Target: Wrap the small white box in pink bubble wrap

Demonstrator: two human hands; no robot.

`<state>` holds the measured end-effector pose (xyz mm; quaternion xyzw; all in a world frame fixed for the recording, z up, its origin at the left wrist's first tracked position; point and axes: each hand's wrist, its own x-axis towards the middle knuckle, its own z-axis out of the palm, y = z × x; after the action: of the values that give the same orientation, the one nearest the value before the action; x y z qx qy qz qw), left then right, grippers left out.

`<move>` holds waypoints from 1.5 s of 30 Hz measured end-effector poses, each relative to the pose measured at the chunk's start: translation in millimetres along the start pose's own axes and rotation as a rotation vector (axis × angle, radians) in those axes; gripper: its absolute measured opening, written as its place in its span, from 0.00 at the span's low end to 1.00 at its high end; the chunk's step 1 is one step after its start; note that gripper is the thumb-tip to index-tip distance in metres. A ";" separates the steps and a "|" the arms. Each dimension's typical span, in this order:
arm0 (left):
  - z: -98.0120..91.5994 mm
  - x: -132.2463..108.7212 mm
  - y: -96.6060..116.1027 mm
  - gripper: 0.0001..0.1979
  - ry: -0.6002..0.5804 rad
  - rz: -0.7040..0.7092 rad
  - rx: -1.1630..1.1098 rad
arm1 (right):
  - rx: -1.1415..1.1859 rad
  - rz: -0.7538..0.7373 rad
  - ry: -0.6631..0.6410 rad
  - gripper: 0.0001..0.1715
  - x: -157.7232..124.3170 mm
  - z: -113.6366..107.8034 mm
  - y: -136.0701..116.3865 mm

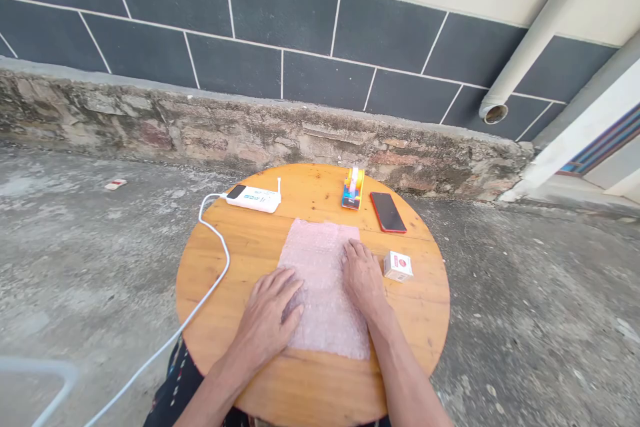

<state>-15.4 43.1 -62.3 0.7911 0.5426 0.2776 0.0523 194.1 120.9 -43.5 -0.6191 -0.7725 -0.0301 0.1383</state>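
A pinkish sheet of bubble wrap (pixel 323 287) lies flat on the round wooden table (pixel 240 373). My left hand (pixel 273 310) rests at its left edge, fingers spread, thumb on the wrap. On the right edge lies my right hand (pixel 363 277), its fingers stretched out and touching the sheet. Neither hand grips anything that I can see. Just right of my right hand stands a small white box (pixel 399 267) with red print.
Toward the far side of the table are a white device (pixel 255 199) with a white cable (pixel 223 267), a yellow and blue tape dispenser (pixel 353 188) and a red-edged phone (pixel 389 212). A low stone ledge (pixel 250 133) and tiled wall stand behind.
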 end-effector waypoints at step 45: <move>3.7 -3.3 -4.2 0.18 0.058 0.032 -0.020 | 0.883 0.293 0.265 0.37 -56.1 -8.7 103.9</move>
<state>-17.9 42.7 -68.3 0.7907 0.5282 0.3068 0.0401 306.8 89.8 -62.2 -0.5943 -0.5916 0.2419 0.4881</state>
